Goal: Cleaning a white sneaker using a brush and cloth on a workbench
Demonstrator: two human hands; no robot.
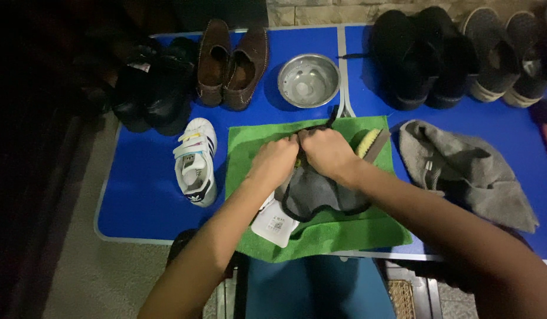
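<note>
Both hands meet over a green towel (321, 233) on the blue table (143, 195). My left hand (274, 160) and my right hand (328, 152) are closed together on a small item wrapped in a grey cloth (321, 192) with a dark edge; what lies inside is hidden by the hands. A white tag (274, 223) hangs below the cloth. A scrub brush (369, 142) with yellow bristles lies just right of my right hand on the towel. A small white shoe (195, 162) with dark stripes rests left of the towel.
A steel bowl (309, 80) stands behind the towel. Brown loafers (232, 62) and black shoes (149, 88) line the back left; dark slip-ons (421, 56) and grey-soled shoes (510, 56) the back right. A grey rag (468, 171) lies on the right.
</note>
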